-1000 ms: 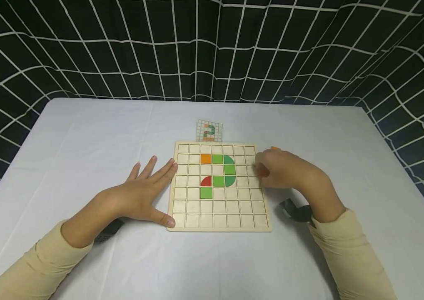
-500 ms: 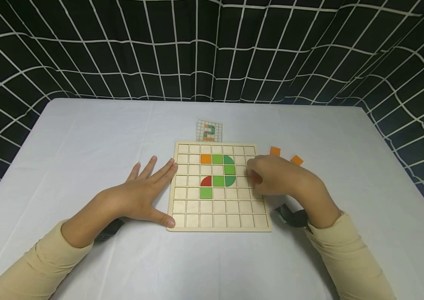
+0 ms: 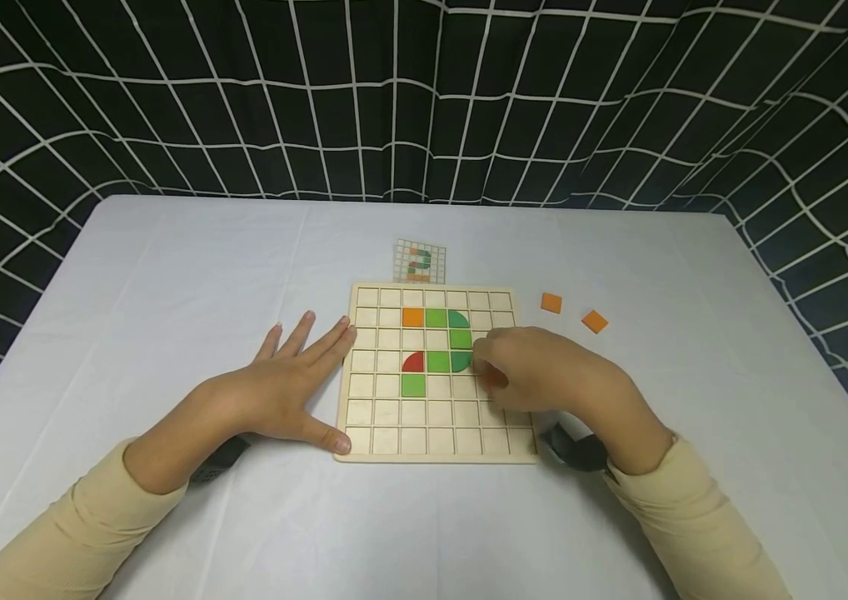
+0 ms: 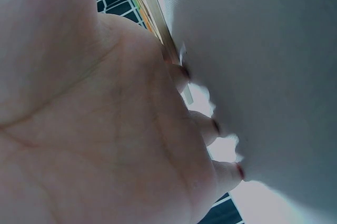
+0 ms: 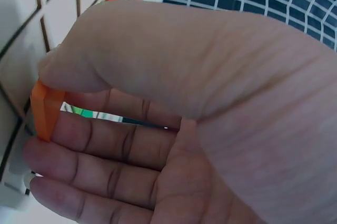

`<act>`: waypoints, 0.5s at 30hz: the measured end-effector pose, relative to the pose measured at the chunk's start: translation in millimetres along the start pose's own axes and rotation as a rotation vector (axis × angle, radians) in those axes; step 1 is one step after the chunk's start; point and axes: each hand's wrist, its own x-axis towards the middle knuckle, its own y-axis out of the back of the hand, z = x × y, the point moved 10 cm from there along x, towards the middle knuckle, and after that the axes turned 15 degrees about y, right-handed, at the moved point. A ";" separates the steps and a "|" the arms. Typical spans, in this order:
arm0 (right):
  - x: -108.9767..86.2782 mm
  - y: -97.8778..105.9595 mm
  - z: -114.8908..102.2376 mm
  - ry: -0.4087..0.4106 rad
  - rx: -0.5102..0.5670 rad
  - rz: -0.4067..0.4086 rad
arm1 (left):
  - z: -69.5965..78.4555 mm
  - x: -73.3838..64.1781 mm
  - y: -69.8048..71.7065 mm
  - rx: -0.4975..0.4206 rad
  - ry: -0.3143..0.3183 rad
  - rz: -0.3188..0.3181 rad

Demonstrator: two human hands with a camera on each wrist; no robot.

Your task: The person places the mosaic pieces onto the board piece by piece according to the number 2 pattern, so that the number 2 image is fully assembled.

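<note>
A square wooden grid board point(image 3: 397, 414) lies on the table, with a curved row of orange, green and red tiles set in its cells. Spread at the board's left edge, my left hand point(image 3: 274, 396) has straight fingers, fingertips and thumb on the rim. My right hand point(image 3: 544, 367) is over the right part of the board, its thumb and fingers pinching an orange square tile point(image 5: 46, 109); the right wrist view shows the tile close to the grid. A red quarter-round tile point(image 3: 414, 362) and a green square tile point(image 3: 413, 385) sit left of centre.
Two loose orange tiles point(image 3: 595, 322) lie on the white cloth right of the board. A small pattern card point(image 3: 420, 262) touches the board's back edge. Dark netting-patterned cloth point(image 3: 424, 100) rises behind the white table point(image 3: 244, 242).
My right hand has moved left and toward me, from the board's right edge to over its cells, uncovering two orange tiles. The left hand has stayed put.
</note>
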 end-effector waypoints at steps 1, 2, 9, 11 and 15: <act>0.6 -0.7 -2.5 0.003 -0.002 -0.001 | 0.2 0.0 0.0 0.000 -0.001 0.000; 1.0 -1.4 -4.7 0.006 -0.002 -0.003 | 0.3 0.0 0.0 0.001 -0.001 0.001; 2.5 -4.3 -21.7 0.065 -0.019 -0.002 | 0.0 -0.4 0.0 -0.006 0.003 -0.004; 2.9 -4.7 -27.3 0.097 -0.023 0.007 | -0.1 -0.8 0.3 -0.009 0.005 -0.006; 5.2 -5.6 -37.8 0.153 -0.030 0.025 | 0.6 -1.3 1.0 -0.011 0.005 -0.010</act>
